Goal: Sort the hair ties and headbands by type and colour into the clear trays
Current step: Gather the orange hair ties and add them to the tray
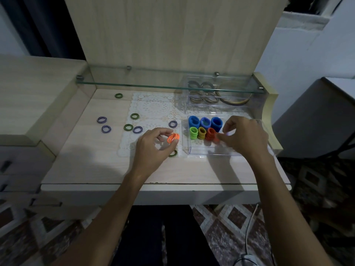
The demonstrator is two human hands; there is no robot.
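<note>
Pinching a small bunch of orange hair ties in my left hand, just left of the near clear tray. My right hand is over that tray, fingertips pressed on one orange tie, I think; blurred. Tray holds three blue tie stacks at the far side, then green, mustard and orange stacks nearer. Far clear tray, under the glass shelf, holds brownish headbands. Loose purple ties and green striped ties lie on the desk to the left.
</note>
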